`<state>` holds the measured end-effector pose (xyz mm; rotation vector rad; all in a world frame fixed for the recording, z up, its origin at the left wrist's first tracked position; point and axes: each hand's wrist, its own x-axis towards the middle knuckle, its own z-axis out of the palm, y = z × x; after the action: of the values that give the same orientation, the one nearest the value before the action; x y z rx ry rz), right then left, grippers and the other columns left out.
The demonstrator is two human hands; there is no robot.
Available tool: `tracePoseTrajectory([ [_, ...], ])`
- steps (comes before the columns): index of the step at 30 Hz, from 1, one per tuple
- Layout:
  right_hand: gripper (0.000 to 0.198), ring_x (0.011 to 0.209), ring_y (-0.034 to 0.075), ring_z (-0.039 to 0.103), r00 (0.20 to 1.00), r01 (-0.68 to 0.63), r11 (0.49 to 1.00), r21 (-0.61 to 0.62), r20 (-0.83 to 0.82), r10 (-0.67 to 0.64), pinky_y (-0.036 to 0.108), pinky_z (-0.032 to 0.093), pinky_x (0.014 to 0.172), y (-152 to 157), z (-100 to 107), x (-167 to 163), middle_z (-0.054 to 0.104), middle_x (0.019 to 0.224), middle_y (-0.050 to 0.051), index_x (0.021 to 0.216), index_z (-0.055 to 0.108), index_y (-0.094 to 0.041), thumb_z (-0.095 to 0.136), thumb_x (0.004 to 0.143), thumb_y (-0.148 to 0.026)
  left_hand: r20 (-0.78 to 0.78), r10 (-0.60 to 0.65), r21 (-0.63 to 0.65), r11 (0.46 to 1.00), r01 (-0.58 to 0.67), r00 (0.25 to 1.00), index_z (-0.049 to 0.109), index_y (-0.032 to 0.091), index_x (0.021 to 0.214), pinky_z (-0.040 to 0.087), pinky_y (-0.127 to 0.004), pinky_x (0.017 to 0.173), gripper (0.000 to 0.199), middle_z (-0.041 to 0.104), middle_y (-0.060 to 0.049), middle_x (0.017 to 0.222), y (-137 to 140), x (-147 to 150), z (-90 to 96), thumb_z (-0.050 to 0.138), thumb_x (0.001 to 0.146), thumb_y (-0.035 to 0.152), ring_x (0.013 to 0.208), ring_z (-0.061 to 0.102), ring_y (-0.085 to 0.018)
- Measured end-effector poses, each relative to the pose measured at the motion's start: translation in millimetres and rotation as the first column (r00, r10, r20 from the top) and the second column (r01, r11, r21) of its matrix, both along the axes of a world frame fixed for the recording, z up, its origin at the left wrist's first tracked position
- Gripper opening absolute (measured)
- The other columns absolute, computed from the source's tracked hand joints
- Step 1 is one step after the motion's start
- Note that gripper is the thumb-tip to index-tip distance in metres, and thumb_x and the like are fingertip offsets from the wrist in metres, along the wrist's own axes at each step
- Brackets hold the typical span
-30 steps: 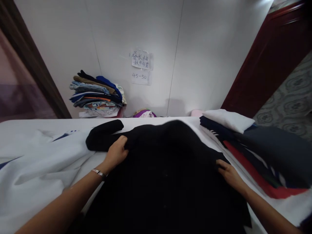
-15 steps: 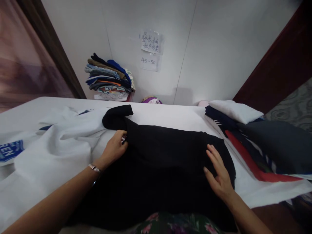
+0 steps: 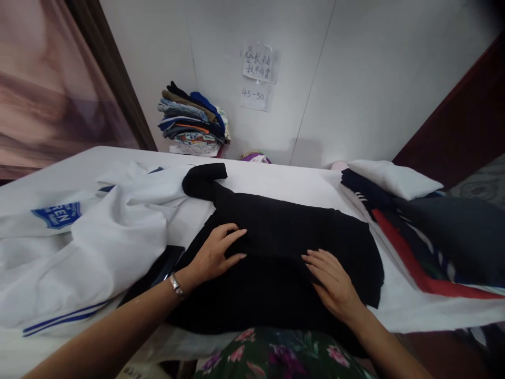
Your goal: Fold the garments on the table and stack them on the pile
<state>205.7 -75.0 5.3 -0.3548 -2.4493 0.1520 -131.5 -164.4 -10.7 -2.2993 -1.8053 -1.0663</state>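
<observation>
Fingers (image 3: 233, 236) of the left hand (image 3: 211, 255) lie loosely spread on dark cloth, the thumb well apart from the index; those of the right hand (image 3: 333, 287) stretch out side by side over a fold in the same cloth, and whether they pinch any of it I cannot tell; both hands rest on a black garment (image 3: 276, 223), which lies across the middle of a white counter (image 3: 288, 183), its lower part reaching the front edge; its sleeve (image 3: 202, 180) bends up at the far left of the garment, close to the counter's back edge; at the left end, a crumpled white garment (image 3: 134, 237) spreads from near the back edge to the front, with a blue badge (image 3: 58, 214) towards the left and blue stripes (image 3: 69, 318) near the front edge; along the right end sits a pile of folded clothes (image 3: 453, 231), dark pieces for the most part, with a red layer (image 3: 422, 276) low down and a white folded piece (image 3: 394, 178) on top near the back edge; beyond the back edge, left of the middle, stands a stack of clothes (image 3: 193, 118) beside the wall, where two paper notes (image 3: 259, 76) hang, the lower one reading 45-50; a bracelet (image 3: 176, 285) circles the left wrist, and flowered clothing (image 3: 284, 358) shows at the front edge.
</observation>
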Motion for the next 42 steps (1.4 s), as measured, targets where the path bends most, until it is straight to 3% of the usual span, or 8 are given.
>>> tracePoseTrajectory([
  [9, 0.033, 0.099, 0.020, 0.068, 0.980, 0.141, 0.887, -0.440, -0.063, -0.187, 0.030, 0.059, 0.081, 1.7, 12.3, 8.4, 0.071, 0.110, 0.005, 0.122, 0.063, -0.026, 0.058, 0.090, -0.023, 0.248, -0.106, -0.057, 0.991, 0.124, 0.963, 0.058, 0.021, 0.100, 0.044, -0.042, 0.104, 0.017, 0.059, -0.008, 0.125, 10.7, 3.9, 15.3, 0.042, 0.095, 0.022, 0.123, 0.051, -0.020],
  [15, 0.030, 0.103, 0.020, 0.067, 0.969, 0.176, 0.775, -0.607, -0.031, -0.244, 0.033, 0.056, 0.089, 7.5, 14.0, 6.4, 0.071, 0.114, 0.004, 0.118, 0.067, -0.026, 0.059, 0.089, -0.033, -0.022, -0.115, -0.067, 0.991, 0.113, 0.993, 0.043, 0.025, 0.138, 0.025, -0.060, 0.112, 0.071, 0.039, -0.016, 0.147, 6.3, 20.3, 1.3, 0.074, 0.076, 0.040, 0.136, 0.035, -0.033],
  [21, 0.028, 0.102, 0.020, 0.067, 0.974, 0.143, 0.713, -0.687, -0.030, -0.225, 0.031, 0.055, 0.090, 8.2, 19.0, 3.8, 0.071, 0.112, 0.003, 0.113, 0.070, -0.027, 0.062, 0.087, -0.035, 0.074, -0.010, -0.013, 1.000, 0.011, 0.997, 0.064, 0.021, 0.101, 0.029, -0.053, 0.111, 0.021, 0.052, -0.011, 0.134, 28.5, 38.5, 5.9, 0.057, 0.082, 0.014, 0.132, 0.040, -0.027],
  [25, 0.032, 0.097, 0.019, 0.067, 0.951, 0.206, 0.608, -0.766, 0.012, -0.308, 0.030, 0.054, 0.085, 14.5, 22.9, 9.7, 0.072, 0.107, 0.003, 0.113, 0.070, -0.027, 0.064, 0.084, -0.040, 0.289, -0.148, -0.153, 0.968, 0.199, 0.946, 0.062, 0.022, 0.093, 0.038, -0.045, 0.105, 0.015, 0.064, -0.006, 0.117, 35.0, 19.5, 29.7, 0.051, 0.084, 0.017, 0.117, 0.054, -0.021],
  [30, 0.036, 0.078, 0.018, 0.066, 0.920, 0.289, 0.513, -0.808, 0.087, -0.382, 0.028, 0.054, 0.068, 28.4, 19.9, 7.0, 0.072, 0.090, 0.003, 0.108, 0.071, -0.022, 0.061, 0.084, -0.048, 0.484, -0.010, -0.412, 0.880, 0.238, 0.875, 0.060, 0.019, 0.077, 0.047, -0.026, 0.067, 0.022, 0.060, 0.003, 0.074, 37.0, -2.2, 49.9, 0.058, 0.084, 0.040, 0.069, 0.056, -0.013],
  [32, 0.035, 0.082, 0.019, 0.066, 0.914, 0.320, 0.558, -0.766, 0.095, -0.394, 0.030, 0.054, 0.072, 32.4, 16.6, 2.6, 0.072, 0.093, 0.004, 0.106, 0.071, -0.022, 0.058, 0.086, -0.047, 0.496, 0.024, -0.435, 0.872, 0.224, 0.868, 0.058, 0.019, 0.072, 0.044, -0.024, 0.063, 0.027, 0.056, 0.004, 0.067, 40.5, -1.3, 50.6, 0.059, 0.083, 0.043, 0.064, 0.052, -0.011],
  [38, 0.032, 0.103, 0.024, 0.064, 0.935, 0.310, 0.906, -0.287, -0.079, -0.345, 0.042, 0.053, 0.089, 17.1, 12.7, -2.1, 0.065, 0.116, 0.010, 0.121, 0.063, -0.024, 0.055, 0.091, -0.027, 0.508, 0.202, -0.468, 0.881, 0.071, 0.837, 0.060, 0.020, 0.081, 0.039, -0.023, 0.052, 0.014, 0.060, 0.003, 0.067, 50.5, 13.2, 50.2, 0.058, 0.079, 0.033, 0.055, 0.052, -0.011],
  [42, 0.048, 0.129, 0.030, 0.047, 0.980, 0.200, 0.978, 0.056, 0.004, -0.201, 0.055, 0.040, 0.105, -0.5, 3.4, 5.1, 0.052, 0.139, 0.011, 0.133, 0.053, -0.027, 0.062, 0.086, -0.022, 0.518, 0.261, -0.449, 0.894, -0.001, 0.815, 0.058, 0.020, 0.080, 0.035, -0.022, 0.046, 0.009, 0.056, 0.005, 0.058, 54.5, 18.3, 53.6, 0.056, 0.076, 0.027, 0.046, 0.047, -0.009],
])
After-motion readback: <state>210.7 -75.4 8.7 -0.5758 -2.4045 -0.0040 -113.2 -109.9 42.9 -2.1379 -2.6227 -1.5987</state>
